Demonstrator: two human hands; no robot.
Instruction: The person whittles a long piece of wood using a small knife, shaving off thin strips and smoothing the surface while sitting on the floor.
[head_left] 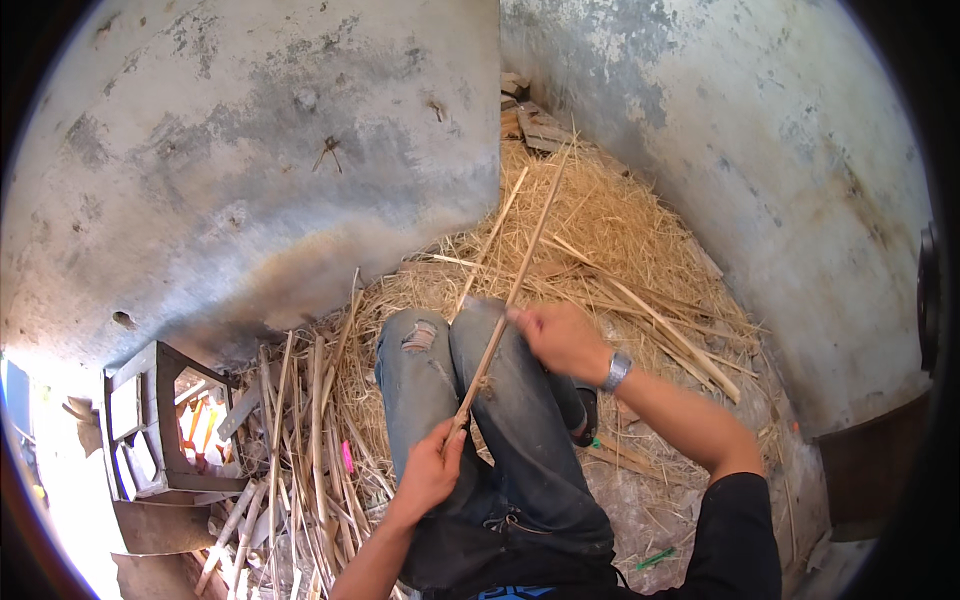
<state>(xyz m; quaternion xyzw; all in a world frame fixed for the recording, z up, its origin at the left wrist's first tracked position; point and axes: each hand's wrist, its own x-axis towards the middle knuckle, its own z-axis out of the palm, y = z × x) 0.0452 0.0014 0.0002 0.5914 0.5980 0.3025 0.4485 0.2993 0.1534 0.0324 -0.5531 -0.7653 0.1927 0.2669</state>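
A long, thin bamboo strip [532, 245] slants across my knees, its far end up over the pale shavings. My left hand [430, 474] is closed round the strip's near end, above my left thigh. Farther along, my right hand [562, 340] is closed, with thumb and fingertips against the strip near my right knee. Its curled fingers hide whether a tool is in there too. A small tuft of shavings [485, 384] clings to the strip between my hands.
Loose shavings [620, 215] heap up between the walls ahead. Split strips [665, 335] lie to the right, and several long canes [317, 430] lean together at left. Beside them stands a dark wooden frame [155, 425]. A green object [656, 558] lies on the floor at lower right.
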